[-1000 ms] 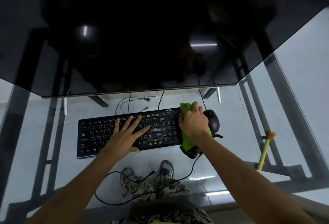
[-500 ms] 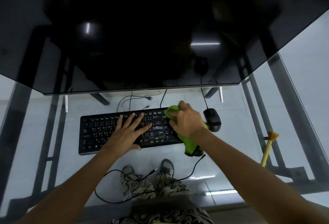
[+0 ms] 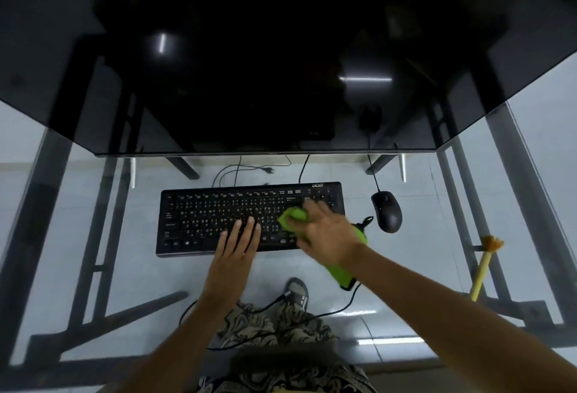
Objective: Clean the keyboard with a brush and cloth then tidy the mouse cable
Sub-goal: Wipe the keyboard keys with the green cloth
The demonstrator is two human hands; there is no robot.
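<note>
A black keyboard point(image 3: 218, 211) lies on the glass desk in front of me. My right hand point(image 3: 327, 233) presses a green cloth point(image 3: 292, 217) onto the keys right of centre; the cloth's tail hangs off the front edge under my wrist. My left hand point(image 3: 237, 245) rests flat on the keyboard's front edge, fingers apart, holding it down. A black mouse point(image 3: 386, 210) sits to the right of the keyboard, and its cable point(image 3: 373, 174) runs back under the monitor. A yellow brush point(image 3: 484, 267) lies at the far right of the desk.
A large dark monitor point(image 3: 265, 64) overhangs the back of the desk. Through the glass top point(image 3: 93, 236) I see the metal frame, loose cables point(image 3: 249, 169) on the floor, and my own legs and shoe.
My right hand has wiped the cloth leftward from the keyboard's right end near the mouse to right of centre. My left hand has slid back to the front edge.
</note>
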